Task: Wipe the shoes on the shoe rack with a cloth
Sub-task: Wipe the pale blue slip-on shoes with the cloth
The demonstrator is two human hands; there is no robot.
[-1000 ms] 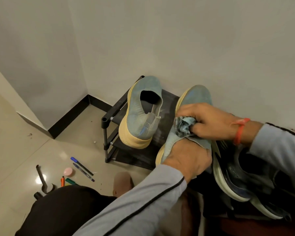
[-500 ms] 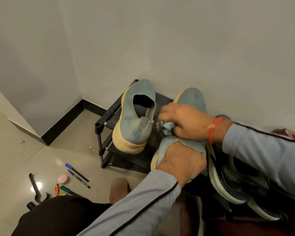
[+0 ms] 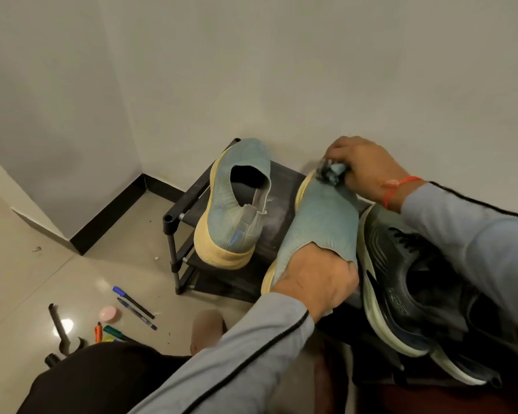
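Two light-blue knit shoes with cream soles stand on a black shoe rack [image 3: 277, 216] against the wall. My left hand [image 3: 316, 279] grips the heel opening of the right blue shoe [image 3: 323, 222]. At that shoe's toe, my right hand [image 3: 364, 168] presses a bunched blue-grey cloth [image 3: 331, 171]. The left blue shoe [image 3: 237, 204] stands alone, heel toward me. Black running shoes [image 3: 401, 282] with pale soles lie on the rack to the right, partly under my right sleeve.
Pens [image 3: 133, 301], a pink round lid [image 3: 109, 313], an orange and a green marker [image 3: 114, 331] and a dark tool [image 3: 57, 324] lie on the glossy tile floor at left. My knee fills the bottom left. Walls close in behind the rack.
My right hand has slid the cloth from the middle of the right blue shoe up to its toe. My left hand keeps its grip on the heel.
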